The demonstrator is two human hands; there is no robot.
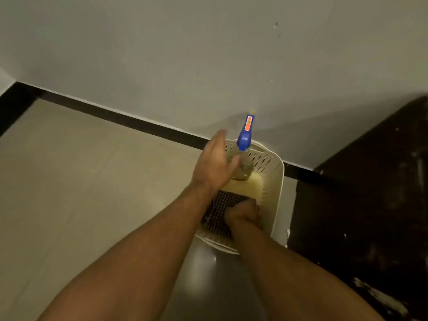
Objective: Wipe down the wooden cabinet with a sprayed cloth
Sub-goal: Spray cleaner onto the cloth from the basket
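A cream perforated basket (pixel 275 172) stands on the floor against the wall. In it stands a clear spray bottle (pixel 243 167) with a blue trigger head. My left hand (pixel 214 163) is beside the bottle, fingers spread, thumb touching its body. A dark checked cloth (pixel 220 209) lies in the near part of the basket, and my right hand (pixel 243 214) is closed on it. A yellowish thing (pixel 250 184) lies under the bottle. The dark wooden cabinet (pixel 366 205) stands just right of the basket.
Pale floor tiles (pixel 81 181) spread to the left. A grey wall (pixel 208 54) with a black skirting strip (pixel 129 121) runs behind the basket. The cabinet's dark top shows pale scuff marks at the lower right.
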